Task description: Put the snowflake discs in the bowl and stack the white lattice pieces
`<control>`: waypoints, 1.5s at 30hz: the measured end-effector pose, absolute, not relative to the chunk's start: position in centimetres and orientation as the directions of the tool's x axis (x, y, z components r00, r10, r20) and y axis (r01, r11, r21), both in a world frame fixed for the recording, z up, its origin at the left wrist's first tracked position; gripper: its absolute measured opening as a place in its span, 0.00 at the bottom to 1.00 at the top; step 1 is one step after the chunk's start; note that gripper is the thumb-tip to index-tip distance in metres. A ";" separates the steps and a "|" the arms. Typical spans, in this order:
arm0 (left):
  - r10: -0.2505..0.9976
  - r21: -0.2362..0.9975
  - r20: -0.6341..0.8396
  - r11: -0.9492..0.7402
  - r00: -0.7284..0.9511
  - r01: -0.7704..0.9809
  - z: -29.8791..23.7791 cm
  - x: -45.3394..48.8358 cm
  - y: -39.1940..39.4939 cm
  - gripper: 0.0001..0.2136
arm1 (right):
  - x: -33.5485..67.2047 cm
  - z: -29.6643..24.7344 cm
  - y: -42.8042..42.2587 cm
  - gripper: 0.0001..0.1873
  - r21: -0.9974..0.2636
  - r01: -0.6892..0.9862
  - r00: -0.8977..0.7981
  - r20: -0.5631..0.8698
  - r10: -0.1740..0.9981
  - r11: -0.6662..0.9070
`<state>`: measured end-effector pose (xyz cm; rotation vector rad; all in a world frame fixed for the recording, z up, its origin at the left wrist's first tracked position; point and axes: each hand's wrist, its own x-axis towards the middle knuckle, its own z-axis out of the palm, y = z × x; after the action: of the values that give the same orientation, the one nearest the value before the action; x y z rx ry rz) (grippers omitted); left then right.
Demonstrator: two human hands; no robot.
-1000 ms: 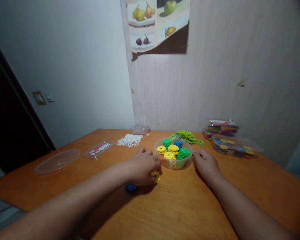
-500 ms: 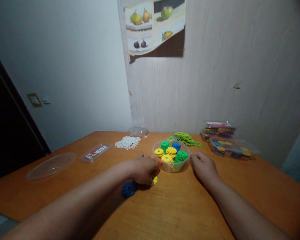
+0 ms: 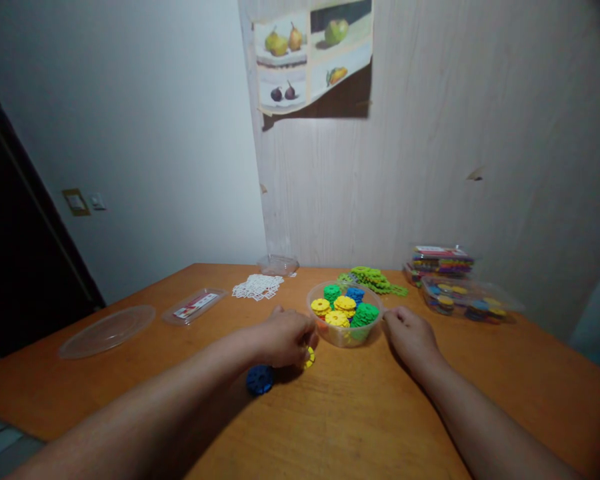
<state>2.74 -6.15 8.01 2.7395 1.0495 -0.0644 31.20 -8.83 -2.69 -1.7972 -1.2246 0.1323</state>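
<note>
My left hand (image 3: 289,339) is curled low over the tabletop, just left of a clear round plastic tub (image 3: 350,339). Its fingertips are closed on a yellow notched disc (image 3: 310,358), partly hidden behind the fingers. Left of that disc, close to my left wrist, stand blue notched discs (image 3: 260,379). On the tub's right side my right hand (image 3: 409,333) has its fingers folded against the rim, gripping it. Stacks of yellow discs (image 3: 337,320), green discs (image 3: 365,314) and blue discs (image 3: 355,294) fill the tub.
Behind the tub lie light-green linking pieces (image 3: 375,280). White pieces (image 3: 258,287) are heaped further left, near a labelled clear lid (image 3: 194,307) and a round lid (image 3: 107,332). Clear boxes of coloured pieces (image 3: 465,300) stand at the right, by the wall.
My left hand has shifted slightly, and more of the yellow disc shows at its fingertips. The whole view has moved a little. My right hand stays at the tub's rim.
</note>
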 end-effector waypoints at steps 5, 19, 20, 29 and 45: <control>0.666 0.608 -0.097 -0.549 0.740 0.574 10.0 1.1 -5.8 0.05 | 31.1 -2.8 -8.7 0.19 -0.717 0.692 0.504 0.398 0.767 -0.082; 0.812 0.802 0.127 -0.422 0.570 0.423 10.5 9.2 0.2 0.03 | 31.1 -2.7 -8.7 0.20 -0.733 0.676 0.506 0.384 0.773 -0.078; 0.817 0.805 0.122 -0.414 0.564 0.426 10.4 9.7 0.5 0.03 | 31.0 -2.7 -8.7 0.20 -0.732 0.677 0.504 0.385 0.773 -0.076; 0.832 0.718 0.063 -0.422 0.552 0.554 9.2 11.1 1.6 0.03 | 30.7 -2.3 -9.0 0.20 -0.734 0.676 0.497 0.390 0.775 -0.064; 0.609 0.027 0.159 -0.789 0.777 0.613 10.3 10.3 -0.5 0.11 | 30.8 -2.5 -8.7 0.19 -0.735 0.673 0.512 0.374 0.773 -0.089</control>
<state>10.25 -0.49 10.32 2.9857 1.0272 0.2536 30.80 -8.67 -2.54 -1.8096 -1.2074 0.1336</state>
